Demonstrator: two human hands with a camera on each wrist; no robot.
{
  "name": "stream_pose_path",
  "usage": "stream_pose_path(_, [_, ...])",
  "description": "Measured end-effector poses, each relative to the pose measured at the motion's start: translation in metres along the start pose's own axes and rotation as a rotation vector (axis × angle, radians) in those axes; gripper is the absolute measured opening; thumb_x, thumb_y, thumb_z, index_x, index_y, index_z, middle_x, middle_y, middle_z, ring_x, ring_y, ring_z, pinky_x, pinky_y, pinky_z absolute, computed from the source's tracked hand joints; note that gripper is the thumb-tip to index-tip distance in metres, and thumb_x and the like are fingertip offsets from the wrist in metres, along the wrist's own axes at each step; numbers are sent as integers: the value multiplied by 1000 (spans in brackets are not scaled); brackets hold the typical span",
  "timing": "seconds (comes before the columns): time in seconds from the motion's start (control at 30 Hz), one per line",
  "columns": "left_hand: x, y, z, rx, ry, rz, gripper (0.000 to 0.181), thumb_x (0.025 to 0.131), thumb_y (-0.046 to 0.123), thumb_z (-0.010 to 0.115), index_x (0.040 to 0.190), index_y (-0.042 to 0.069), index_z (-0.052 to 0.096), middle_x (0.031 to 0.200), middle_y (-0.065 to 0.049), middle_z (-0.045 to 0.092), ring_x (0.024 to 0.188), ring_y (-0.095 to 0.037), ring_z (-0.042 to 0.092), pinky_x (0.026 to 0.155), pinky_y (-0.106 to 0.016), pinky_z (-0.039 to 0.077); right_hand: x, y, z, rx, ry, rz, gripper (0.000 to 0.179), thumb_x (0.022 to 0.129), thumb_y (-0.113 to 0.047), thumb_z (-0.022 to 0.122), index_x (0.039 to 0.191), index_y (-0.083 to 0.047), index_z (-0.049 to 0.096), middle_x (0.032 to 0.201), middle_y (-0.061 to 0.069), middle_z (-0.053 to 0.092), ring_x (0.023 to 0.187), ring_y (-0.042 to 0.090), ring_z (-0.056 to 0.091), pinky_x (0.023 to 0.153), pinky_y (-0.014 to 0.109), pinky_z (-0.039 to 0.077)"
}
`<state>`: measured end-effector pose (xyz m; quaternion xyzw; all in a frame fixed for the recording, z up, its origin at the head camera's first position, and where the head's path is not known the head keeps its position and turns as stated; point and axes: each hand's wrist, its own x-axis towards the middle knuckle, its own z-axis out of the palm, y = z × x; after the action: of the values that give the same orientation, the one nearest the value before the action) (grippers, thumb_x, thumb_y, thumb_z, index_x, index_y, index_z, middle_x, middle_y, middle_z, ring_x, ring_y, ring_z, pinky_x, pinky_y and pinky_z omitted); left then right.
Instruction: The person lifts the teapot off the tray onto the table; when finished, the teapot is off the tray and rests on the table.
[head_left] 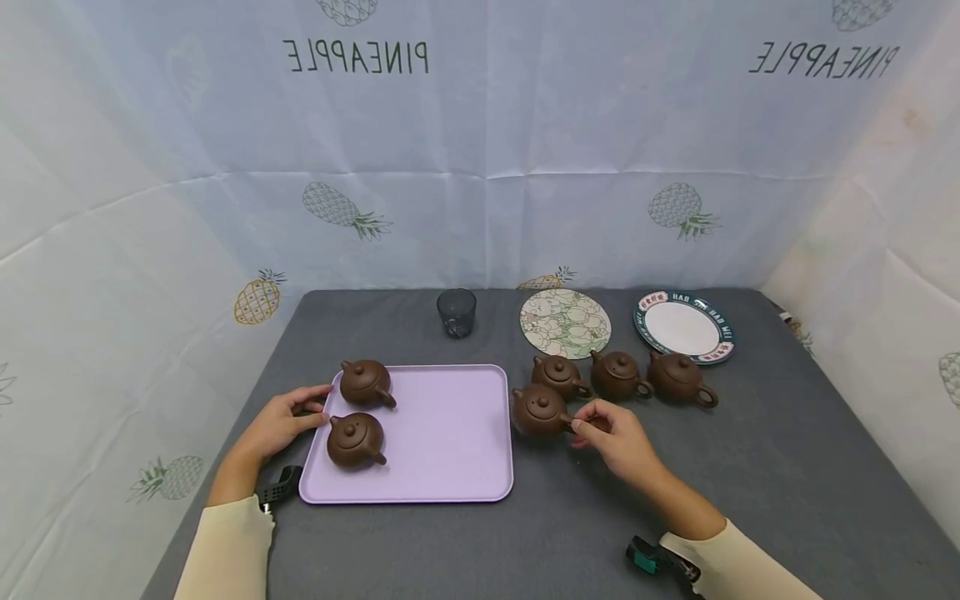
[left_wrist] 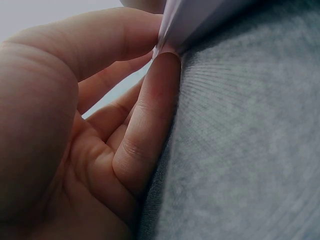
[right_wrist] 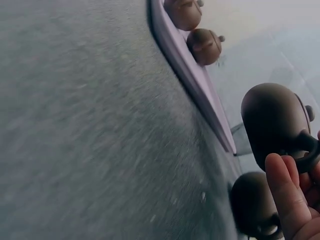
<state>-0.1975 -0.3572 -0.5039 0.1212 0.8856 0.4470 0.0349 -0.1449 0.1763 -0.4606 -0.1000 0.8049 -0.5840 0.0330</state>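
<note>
My right hand (head_left: pixel 611 437) pinches the loop handle of a brown teapot (head_left: pixel 540 410), its lid on. In the right wrist view that teapot (right_wrist: pixel 274 122) is raised off the table, its handle between thumb and fingers. At the left edge of a lilac tray (head_left: pixel 450 433), my left hand (head_left: pixel 281 421) grips the rim; the left wrist view has the thumb and a finger (left_wrist: pixel 147 125) on either side of the edge. Two brown teapots, one farther back (head_left: pixel 365 383) and one nearer (head_left: pixel 355 442), sit on the tray's left side with handles to the right.
Behind the held teapot stand three more teapots in a row: left (head_left: pixel 557 377), middle (head_left: pixel 617 375) and right (head_left: pixel 677 379). Farther back are a dark glass (head_left: pixel 457 312), a round patterned mat (head_left: pixel 566 323) and a rimmed plate (head_left: pixel 682 327). A pineapple-print curtain (head_left: pixel 480 225) encloses the table.
</note>
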Motion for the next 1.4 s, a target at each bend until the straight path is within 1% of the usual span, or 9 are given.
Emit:
stream_pose_path(0.17, [-1, 0, 0, 6, 4, 2, 51, 87, 8, 72, 134, -1, 55, 104, -14, 67, 94, -6, 60, 81, -15, 42, -10, 7, -8, 23, -10, 10, 11, 92, -3, 64, 94, 8, 61, 85, 22, 64, 72, 26, 69, 68, 33, 55])
stream_pose_path(0.37, [-2, 1, 1, 6, 7, -2, 50, 87, 8, 73, 133, -2, 56, 102, -12, 68, 93, -5, 60, 80, -14, 41, -16, 14, -14, 2, -22, 30, 11, 92, -3, 65, 94, 7, 61, 84, 20, 66, 72, 24, 69, 67, 33, 55])
stream_pose_path(0.63, [-4, 3, 2, -15, 22, 8, 50, 86, 8, 74, 131, -4, 57, 101, -13, 69, 92, -5, 60, 79, -13, 40, -20, 19, -16, -34, -56, 10, 10, 91, -5, 66, 93, 5, 62, 80, 16, 67, 71, 21, 68, 66, 32, 55])
stream_pose_path(0.77, [-5, 2, 3, -6, 21, 15, 50, 86, 9, 74, 131, -5, 56, 101, -13, 69, 91, -5, 60, 79, -13, 40, -21, 24, -17, -33, -66, 8, 8, 91, -3, 66, 92, 4, 62, 81, 16, 66, 72, 22, 68, 67, 33, 55])
stream_pose_path(0.83, [-5, 2, 3, -10, 25, 11, 50, 86, 9, 74, 131, -4, 57, 101, -12, 69, 92, -4, 60, 79, -13, 40, -21, 27, -18, -31, -62, 10, 9, 92, -3, 65, 92, 5, 62, 82, 16, 66, 72, 22, 68, 67, 33, 55])
stream_pose_path(1.0, [-3, 1, 3, -15, 20, -3, 50, 87, 8, 73, 132, -4, 56, 105, -14, 68, 93, -5, 60, 80, -13, 40, -20, 31, -21, -34, -64, 13, 11, 92, -3, 65, 92, 7, 61, 82, 16, 66, 71, 23, 68, 66, 34, 55])
stream_pose_path(1.27, [0, 2, 1, -21, 10, -8, 51, 87, 5, 72, 133, -6, 55, 105, -16, 68, 94, -8, 60, 80, -14, 41, -19, 28, -26, -32, -117, 28, 10, 91, -5, 66, 94, 4, 63, 84, 16, 65, 72, 22, 68, 67, 34, 55])
stream_pose_path(1.4, [2, 1, 0, -30, 12, -2, 51, 86, 4, 73, 133, -6, 54, 105, -17, 67, 93, -7, 61, 79, -14, 41, -16, 28, -30, -47, -155, 36, 12, 92, -7, 66, 96, 4, 63, 84, 15, 66, 72, 23, 68, 66, 35, 55])
